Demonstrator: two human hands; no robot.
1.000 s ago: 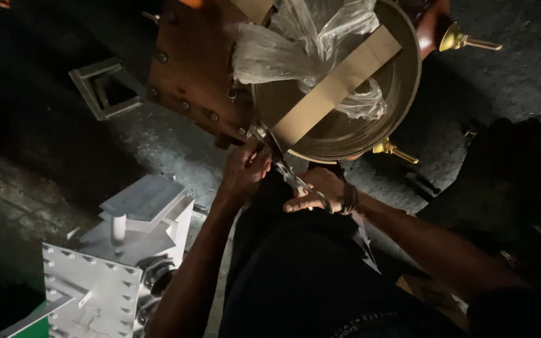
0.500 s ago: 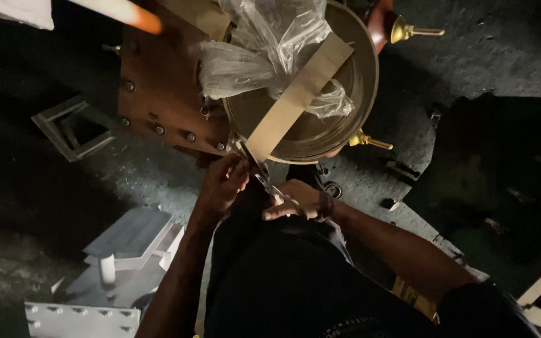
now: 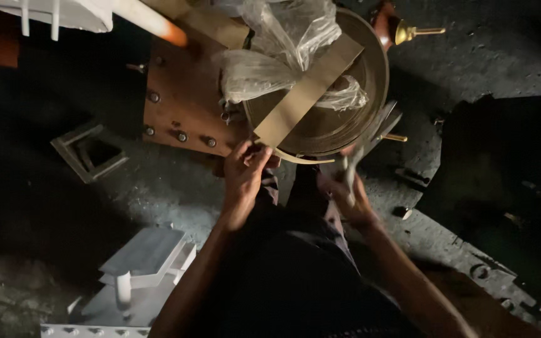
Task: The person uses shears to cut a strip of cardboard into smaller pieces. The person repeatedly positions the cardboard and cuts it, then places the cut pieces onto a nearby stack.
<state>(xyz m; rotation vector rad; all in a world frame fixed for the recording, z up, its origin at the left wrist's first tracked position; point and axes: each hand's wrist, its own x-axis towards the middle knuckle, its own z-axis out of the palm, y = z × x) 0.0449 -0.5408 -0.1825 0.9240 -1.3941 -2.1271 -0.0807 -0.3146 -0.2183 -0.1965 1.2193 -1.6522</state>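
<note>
Tape strip (image 3: 308,94) runs diagonally across a round metal drum (image 3: 364,94) on the workshop floor; the left hand (image 3: 245,175) pinches its lower end, while the right hand (image 3: 345,194) grips a blurred tool (image 3: 361,147). Behind, crumpled plastic wrap (image 3: 283,44) and a bolted brown plate (image 3: 183,100).

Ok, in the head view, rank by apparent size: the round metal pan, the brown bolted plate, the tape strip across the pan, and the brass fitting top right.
1. Round metal pan
2. Brown bolted plate, close behind, partly hidden, so unsure
3. Tape strip
4. Brass fitting
</note>
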